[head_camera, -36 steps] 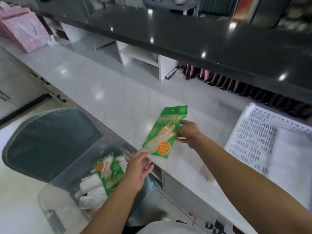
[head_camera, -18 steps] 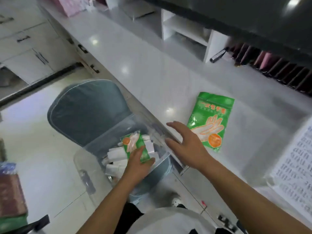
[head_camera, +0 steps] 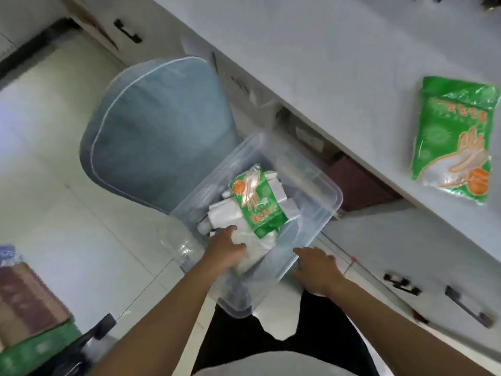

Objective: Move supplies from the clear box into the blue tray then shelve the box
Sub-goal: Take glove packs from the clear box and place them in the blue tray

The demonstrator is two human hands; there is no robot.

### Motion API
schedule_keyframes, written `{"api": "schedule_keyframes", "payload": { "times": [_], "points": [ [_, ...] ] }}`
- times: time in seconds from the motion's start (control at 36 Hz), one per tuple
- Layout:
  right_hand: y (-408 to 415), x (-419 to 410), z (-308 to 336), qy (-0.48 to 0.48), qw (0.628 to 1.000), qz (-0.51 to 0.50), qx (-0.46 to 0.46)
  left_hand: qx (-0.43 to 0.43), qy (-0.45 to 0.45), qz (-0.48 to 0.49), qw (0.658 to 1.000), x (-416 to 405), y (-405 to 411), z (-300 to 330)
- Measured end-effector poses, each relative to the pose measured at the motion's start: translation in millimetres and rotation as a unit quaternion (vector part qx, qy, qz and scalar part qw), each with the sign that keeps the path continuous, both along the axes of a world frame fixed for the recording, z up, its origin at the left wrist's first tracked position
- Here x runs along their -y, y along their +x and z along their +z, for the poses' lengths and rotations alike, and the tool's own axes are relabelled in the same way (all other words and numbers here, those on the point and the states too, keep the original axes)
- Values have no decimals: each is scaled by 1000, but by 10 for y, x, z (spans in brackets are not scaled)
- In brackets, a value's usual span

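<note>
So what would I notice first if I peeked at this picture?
Probably the bright green glove packet lying alone on the white counter at the upper right. Next, the clear box in the middle, with another green packet on top of white supplies, the left hand reaching in and the right hand at its rim.

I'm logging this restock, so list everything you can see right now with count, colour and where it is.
clear box: one, see-through plastic, in front of the person, below the counter's edge
green glove packet: one, green with orange, inside the box on top of the white packs
white packs: several, white, inside the box; exact count unclear
second green glove packet: one, green, lying on the counter
counter: one, white, upper right
chair cushion: one, grey-blue, left of the box
cabinet handles: dark, on the white fronts under the counter
left hand: reaching into the box onto the white packs
right hand: on the box's near edge
</note>
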State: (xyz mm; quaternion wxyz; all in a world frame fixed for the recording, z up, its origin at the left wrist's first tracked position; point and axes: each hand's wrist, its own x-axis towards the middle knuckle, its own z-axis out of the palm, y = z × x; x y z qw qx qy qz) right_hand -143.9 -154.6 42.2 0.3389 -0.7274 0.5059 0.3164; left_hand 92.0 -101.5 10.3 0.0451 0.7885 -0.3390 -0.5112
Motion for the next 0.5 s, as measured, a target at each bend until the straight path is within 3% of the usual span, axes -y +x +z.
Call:
{"api": "schedule_keyframes", "payload": {
  "times": [0.17, 0.22, 0.28, 0.33, 0.42, 0.5],
  "points": [
    [217, -260, -107, -4, 997, -78, -16, 87, -3, -212, 973, 601, 339, -506],
    [224, -321, -137, -21, 995, -100, -7, 95, -20, -217, 971, 835, 357, -653],
    [213, -378, -181, -24, 992, -122, 4, 72, -26, -119, 990, 1036, 340, -789],
    [199, -427, -233, -19, 991, -134, 13, 11, -20, 94, 995, 1169, 323, -915],
    [183, -473, -316, -23, 986, -160, 33, -60, 16, 318, 946, 1190, 287, -1126],
    [145, -494, -391, -36, 982, -177, 56, -135, 35, 390, 910, 1186, 231, -1307]
  ]
}}
